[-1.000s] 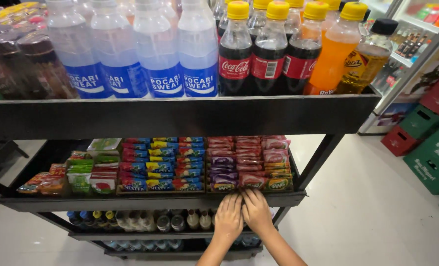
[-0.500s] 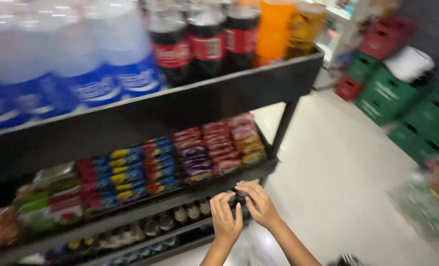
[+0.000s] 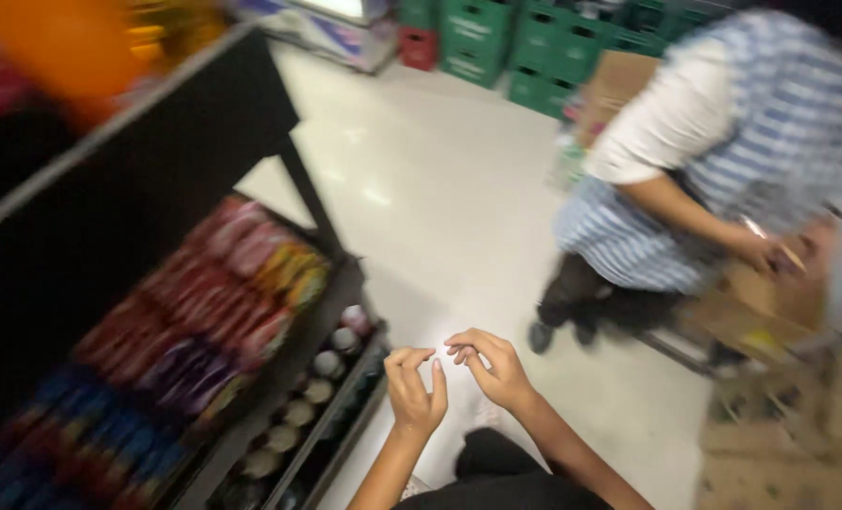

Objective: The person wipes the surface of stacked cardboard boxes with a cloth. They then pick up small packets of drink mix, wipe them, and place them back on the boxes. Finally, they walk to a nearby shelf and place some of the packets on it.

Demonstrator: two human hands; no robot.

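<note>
— How many hands?
— Two: left hand [image 3: 415,389] and right hand [image 3: 493,364], fingertips meeting over the floor [image 3: 459,198] beside the black rack [image 3: 331,312]. Fingers curled narrow; anything pinched is too blurred to tell.
— Others?
— One striped-apron person [image 3: 723,161], head cut off.
</note>
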